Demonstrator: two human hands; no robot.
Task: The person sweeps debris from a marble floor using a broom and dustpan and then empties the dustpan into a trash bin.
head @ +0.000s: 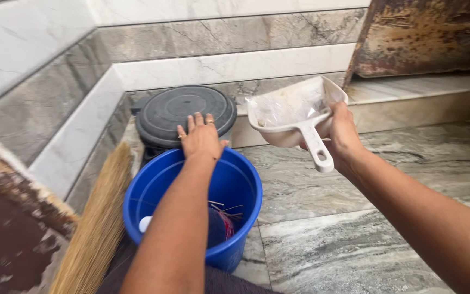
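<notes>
At the near left a straw broom (96, 228) leaned by the wall, just beside a blue bucket (240, 188) holding some odds and ends. The left hand (199, 136) reached over the bucket's far rim, fingers spread and flat, touching or just above the dark lid (183, 109) of a bin behind it. To the right, the right hand (341, 130) gripped a white dustpan (295, 111) from underneath, raised, with clear plastic scraps inside. The dustpan looked light and stiff, its handle the best hold.

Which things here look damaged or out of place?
The metal door at top right is heavily rusted, and the paint on the wall edge at left is peeling. The white dustpan in the right hand is tilted.
</notes>
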